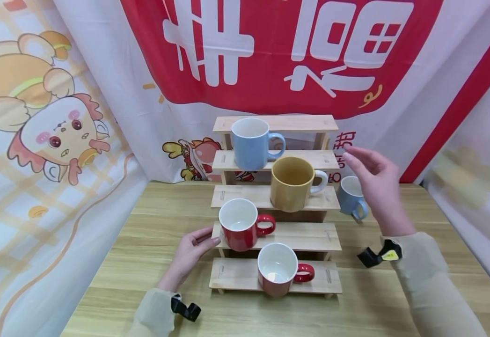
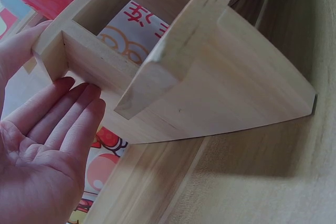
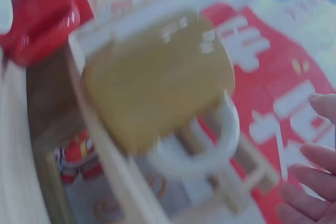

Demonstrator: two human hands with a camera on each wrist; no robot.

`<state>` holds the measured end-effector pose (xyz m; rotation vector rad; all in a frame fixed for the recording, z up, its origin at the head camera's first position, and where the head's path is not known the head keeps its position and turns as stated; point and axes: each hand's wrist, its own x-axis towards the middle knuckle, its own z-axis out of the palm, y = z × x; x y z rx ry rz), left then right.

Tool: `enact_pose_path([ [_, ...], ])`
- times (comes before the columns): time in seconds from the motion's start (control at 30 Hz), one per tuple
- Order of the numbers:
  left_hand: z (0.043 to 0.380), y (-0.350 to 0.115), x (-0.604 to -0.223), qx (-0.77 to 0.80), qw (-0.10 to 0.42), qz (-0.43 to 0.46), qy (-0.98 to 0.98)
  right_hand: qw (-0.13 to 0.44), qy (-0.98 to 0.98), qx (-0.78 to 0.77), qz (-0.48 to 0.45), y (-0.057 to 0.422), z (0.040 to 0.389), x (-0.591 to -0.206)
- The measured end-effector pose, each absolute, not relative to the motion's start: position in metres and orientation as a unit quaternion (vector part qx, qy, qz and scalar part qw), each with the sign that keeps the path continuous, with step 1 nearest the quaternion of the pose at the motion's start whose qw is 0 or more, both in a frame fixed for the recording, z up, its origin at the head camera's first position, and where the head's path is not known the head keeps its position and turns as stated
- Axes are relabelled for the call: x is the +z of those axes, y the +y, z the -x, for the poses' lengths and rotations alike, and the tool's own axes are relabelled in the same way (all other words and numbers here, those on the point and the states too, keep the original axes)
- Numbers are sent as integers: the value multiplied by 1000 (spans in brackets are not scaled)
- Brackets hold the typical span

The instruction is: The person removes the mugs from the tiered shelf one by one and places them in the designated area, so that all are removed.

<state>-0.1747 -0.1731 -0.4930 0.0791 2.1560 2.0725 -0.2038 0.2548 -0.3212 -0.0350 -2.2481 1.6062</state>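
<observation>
1. From the head view, I see a wooden rack point(image 1: 245, 197) like little stairs, standing on the table point(image 1: 114, 267). It has five steps. A light blue mug point(image 1: 249, 149) sits on the second step from the top. A yellow mug point(image 1: 287, 193) with a white handle is on the middle step. The upper red mug point(image 1: 238, 235) is one step down, near the left end. The lower red mug point(image 1: 268, 282) is on the bottom step. The handles of these four point to the right. A blue table mug point(image 1: 347, 199) stands on the table, just to the right of the rack. The left hand point(image 1: 189, 252) pinches the left end of the step under the upper red mug. The right hand point(image 1: 377, 185) is up in the air near the blue table mug, with nothing in it. Behind is a red and white cloth point(image 1: 266, 91) with big writing.

2. From the left wrist view, the left thumb is on top of the wooden edge and the fingers are below, so that hand grips the rack. A bit of red mug peeks in at the top.

3. From the right wrist view, things are blurry. The yellow mug looks big, and the right fingers are loose and apart from it.
</observation>
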Motion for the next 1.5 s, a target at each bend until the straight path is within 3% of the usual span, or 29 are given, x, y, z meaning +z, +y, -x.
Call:
enact_pose_path([
  [0.3,174,-174,-491,693,75,-27,716,112,-824,549,-81,208,213,-282],
  [0.6,174,-174,-491,690,75,-28,719,34,-836,534,-120,183,253,-259],
  [1.13,175,-174,-492,691,76,-28,718,-72,-807,571,-128,164,289,-266],
  [1.5,173,-172,-490,688,73,-29,722,-90,-823,547,-122,159,295,-268],
])
